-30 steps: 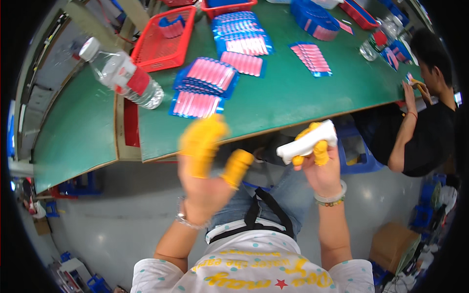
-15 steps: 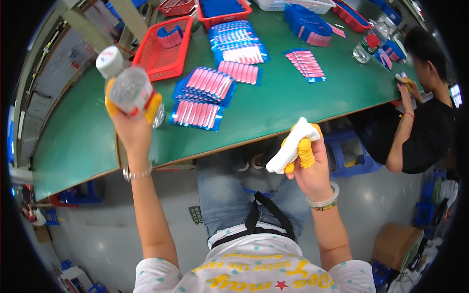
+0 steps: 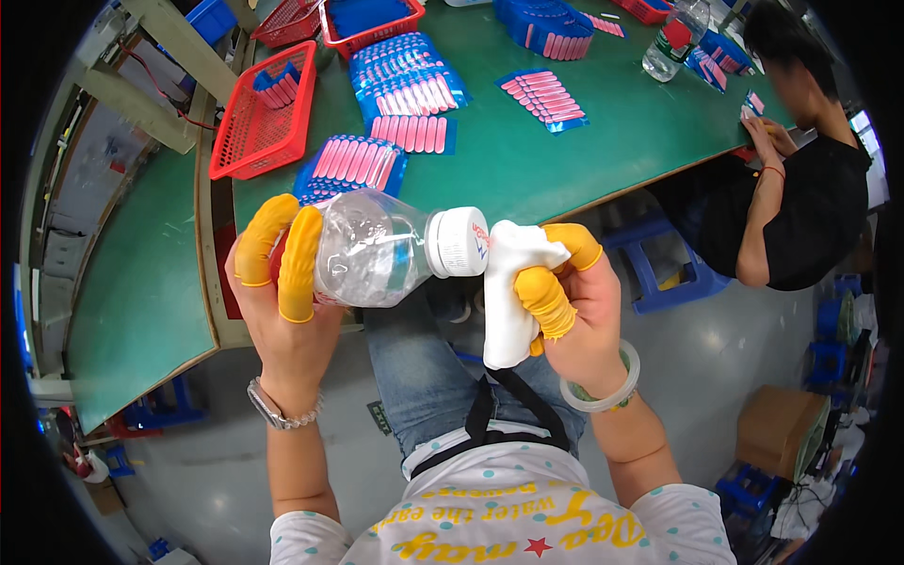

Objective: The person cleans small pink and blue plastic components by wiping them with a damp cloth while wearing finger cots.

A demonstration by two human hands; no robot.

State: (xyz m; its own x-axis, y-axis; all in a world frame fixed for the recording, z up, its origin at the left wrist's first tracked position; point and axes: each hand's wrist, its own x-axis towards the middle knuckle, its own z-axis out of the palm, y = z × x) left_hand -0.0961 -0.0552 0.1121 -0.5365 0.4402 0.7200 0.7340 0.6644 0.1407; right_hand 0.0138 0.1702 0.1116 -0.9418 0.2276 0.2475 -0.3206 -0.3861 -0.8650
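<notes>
Yellow rubber cots (image 3: 299, 264) cover some fingertips on both of a person's hands, seen from above at the near edge of a green table (image 3: 471, 179). The left hand (image 3: 290, 334) is closed around the body of a clear plastic bottle (image 3: 372, 250), which lies on its side in the air, its white cap (image 3: 460, 242) on and pointing right. The right hand (image 3: 586, 315) grips a folded white cloth (image 3: 511, 306) between thumb and fingers. The cap's top meets the cloth's upper part in this view; whether they touch or one is just in front of the other, I cannot tell. Both hands are in front of the body, over the lap in jeans (image 3: 400, 344).

Behind the bottle, on the table, lie blue sheets (image 3: 353, 160) bearing rows of pink strips, partly hidden by it. Beyond them is a larger stack (image 3: 410, 89) of the same kind, with a red basket (image 3: 268, 155) to its left. A fanned pile (image 3: 546, 97) of pink strips lies farther right, and a second bottle (image 3: 669, 52) stands near the far right. At that end, a co-worker (image 3: 800, 198) in black is bent over handwork, beside a blue stool (image 3: 664, 273).
</notes>
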